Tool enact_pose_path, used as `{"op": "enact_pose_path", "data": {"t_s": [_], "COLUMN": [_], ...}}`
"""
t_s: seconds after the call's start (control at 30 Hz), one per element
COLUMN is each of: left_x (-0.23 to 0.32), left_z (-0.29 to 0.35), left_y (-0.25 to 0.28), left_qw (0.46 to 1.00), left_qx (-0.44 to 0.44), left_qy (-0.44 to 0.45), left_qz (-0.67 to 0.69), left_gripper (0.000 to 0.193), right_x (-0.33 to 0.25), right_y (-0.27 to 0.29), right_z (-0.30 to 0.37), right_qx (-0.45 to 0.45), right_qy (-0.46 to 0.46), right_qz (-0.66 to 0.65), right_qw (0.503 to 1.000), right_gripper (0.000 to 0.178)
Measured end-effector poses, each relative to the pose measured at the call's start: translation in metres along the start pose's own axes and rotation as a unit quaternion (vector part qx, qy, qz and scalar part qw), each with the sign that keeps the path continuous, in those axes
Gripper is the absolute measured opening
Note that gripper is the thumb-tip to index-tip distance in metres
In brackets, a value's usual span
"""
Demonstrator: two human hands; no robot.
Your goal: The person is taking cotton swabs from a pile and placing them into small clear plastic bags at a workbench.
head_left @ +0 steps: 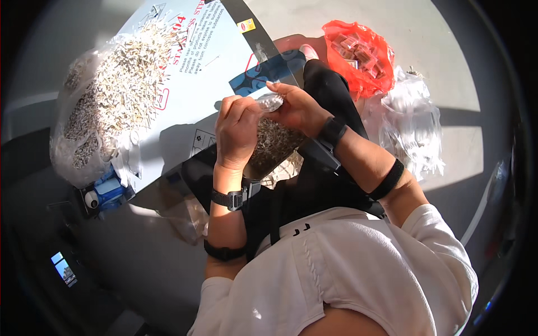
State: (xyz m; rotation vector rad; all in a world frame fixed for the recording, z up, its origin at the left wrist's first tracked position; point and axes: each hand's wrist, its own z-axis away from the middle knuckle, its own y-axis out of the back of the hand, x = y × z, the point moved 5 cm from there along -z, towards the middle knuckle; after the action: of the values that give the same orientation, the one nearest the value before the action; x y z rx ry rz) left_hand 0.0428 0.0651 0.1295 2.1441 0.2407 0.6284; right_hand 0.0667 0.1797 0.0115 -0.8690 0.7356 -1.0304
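Grip of the left hand (236, 131) pinches the left end of a small whitish packet (271, 103), while the right hand (301, 109) holds its other end between thumb and fingers.
At far left, a clear plastic bag (72, 151) lies open on the pale worktop (175, 119), a heap of thin pale slivers (129, 78) spreading from it; just below sits a blue-and-white container (106, 193). The packet is held up in the middle, above darker slivers (273, 143) whose holder is mostly hidden. Farther right, an open red bag (367, 84) holds small reddish packets (358, 55); beside it, clear plastic bags (413, 134) lie bunched on the floor (457, 148).
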Motion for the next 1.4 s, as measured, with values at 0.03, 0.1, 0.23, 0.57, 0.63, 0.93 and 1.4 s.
{"op": "enact_pose_path", "data": {"t_s": [0.03, 0.1, 0.23, 0.57, 0.63, 0.93, 1.4], "left_x": [-0.008, -0.021, -0.032, -0.035, -0.037, -0.035, -0.046], "left_z": [0.005, 0.014, 0.022, 0.019, 0.020, 0.018, 0.016], "left_y": [0.004, 0.009, 0.009, -0.002, -0.004, -0.004, -0.012], "left_qw": [1.000, 0.999, 0.998, 0.996, 0.997, 0.999, 0.994], "left_qx": [0.022, 0.031, 0.040, 0.081, 0.072, 0.013, -0.073], "left_qy": [0.020, 0.037, 0.054, 0.039, 0.037, 0.011, -0.033], "left_qz": [0.007, 0.004, 0.012, 0.028, 0.022, 0.034, 0.073], "left_gripper": [0.013, 0.013, 0.014, 0.018, 0.020, 0.036, 0.039], "right_x": [0.000, -0.003, -0.025, -0.022, -0.020, -0.029, -0.029], "right_y": [-0.005, -0.010, -0.037, -0.070, -0.070, -0.060, -0.051], "right_z": [0.008, 0.014, 0.040, 0.035, 0.034, 0.025, 0.017], "right_qx": [0.011, 0.088, 0.046, -0.078, -0.081, -0.022, -0.040], "right_qy": [0.023, 0.108, 0.370, 0.487, 0.495, 0.398, 0.364], "right_qz": [0.057, 0.217, 0.561, 0.745, 0.752, 0.691, 0.676], "right_qw": [0.998, 0.966, 0.739, 0.448, 0.428, 0.603, 0.639], "right_gripper": [0.026, 0.027, 0.025, 0.017, 0.014, 0.028, 0.022]}}
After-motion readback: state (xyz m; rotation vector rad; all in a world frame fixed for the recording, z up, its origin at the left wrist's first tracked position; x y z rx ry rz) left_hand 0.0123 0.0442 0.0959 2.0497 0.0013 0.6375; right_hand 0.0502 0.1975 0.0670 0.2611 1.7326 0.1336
